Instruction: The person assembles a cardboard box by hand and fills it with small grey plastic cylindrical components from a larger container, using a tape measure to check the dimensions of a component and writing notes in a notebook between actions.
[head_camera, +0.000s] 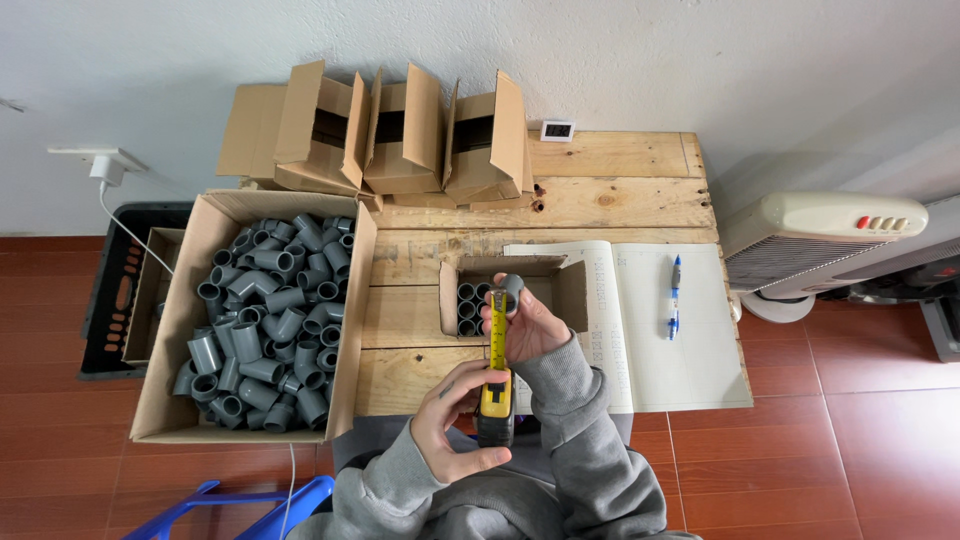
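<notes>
Head view: left of the bench, I see a carton of grey pipe elbows (262, 322); my left hand (447, 420) clasps a yellow tape measure (495, 405), blade stretched up to the grey fitting (510, 290) pinched by my right hand (525, 325) for sizing.

Grey ribbed-cuff sweatshirt sleeves (580, 400)

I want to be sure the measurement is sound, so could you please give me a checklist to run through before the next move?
1. Left hand grips the tape measure case: ok.
2. Right hand holds the grey fitting at the tape's end: ok.
3. Tape blade runs straight from case to fitting: ok.
4. Reading on the blade legible: cannot tell.
5. Small box open, with room for more fittings: ok.
6. Notebook open and pen on it: ok.
</notes>
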